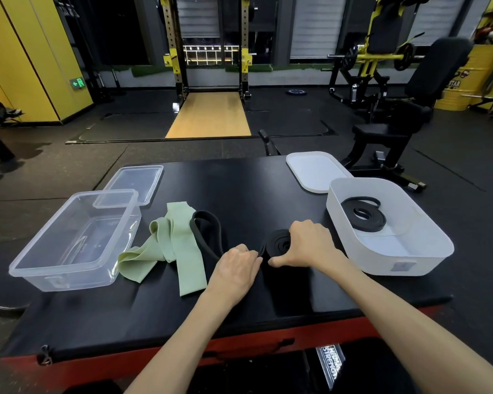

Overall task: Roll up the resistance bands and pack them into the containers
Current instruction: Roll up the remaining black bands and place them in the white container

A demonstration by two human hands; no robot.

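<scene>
Step in hand: rolling of the black band point(279, 243) on the table point(239, 189). The coiled part is held under the right hand point(308, 243), fingers curled over it and thumb laid along its near side. The left hand point(235, 265) is set just beside the coil, fingers curled on the band's loose run; the exact pinch is hidden by the knuckles. The unrolled loop is noted lying to the left, against the green band point(171, 245), which is spread loose.

One rolled band point(363, 216) is found already in the white tub point(427, 251). The clear tub point(69, 268) stands at the left. The clear lid point(131, 183) and white lid point(313, 172) are set aside further back.

Progress is judged at under half. Next move: the loose loop is to be drawn in and wound tight. The coil is to be kept pinched so that it does not spring open, then carried right to the white tub.
</scene>
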